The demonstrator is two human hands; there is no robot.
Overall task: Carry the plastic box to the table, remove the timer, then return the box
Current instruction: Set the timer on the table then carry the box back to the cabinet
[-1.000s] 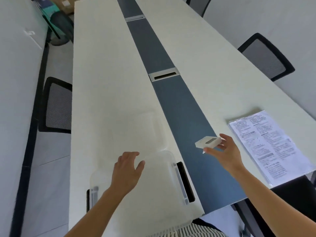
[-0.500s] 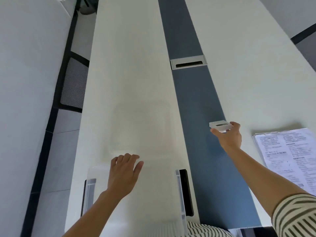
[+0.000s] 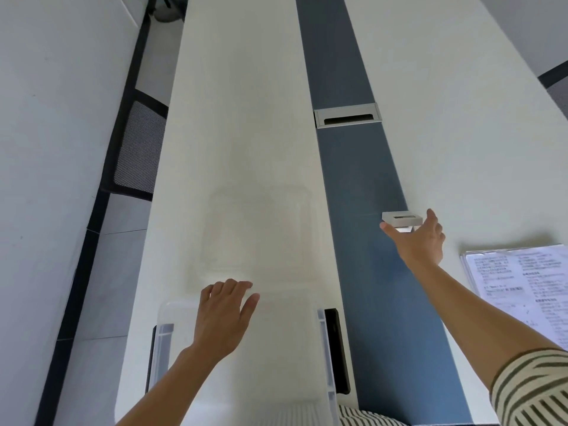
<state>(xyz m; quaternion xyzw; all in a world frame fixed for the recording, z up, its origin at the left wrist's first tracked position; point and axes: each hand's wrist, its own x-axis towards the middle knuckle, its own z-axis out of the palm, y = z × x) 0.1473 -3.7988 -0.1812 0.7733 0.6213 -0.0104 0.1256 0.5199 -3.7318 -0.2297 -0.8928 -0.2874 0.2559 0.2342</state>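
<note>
Hands unmoved: right (image 3: 421, 241) still gripping timer (image 3: 401, 218).

The right hand (image 3: 422, 241) pinches the white timer (image 3: 401, 218) over the table (image 3: 246, 118), at two o'clock from the clear plastic box (image 3: 322, 333); the left hand (image 3: 222, 318) seems to rest on it.

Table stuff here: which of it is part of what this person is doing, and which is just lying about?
Part of the job:
- plastic box, under the left hand
- clear lid, lying beyond the box
- timer, at the right hand

Lying about:
- printed papers
- cable slot in the blue strip
- mesh chair
</note>
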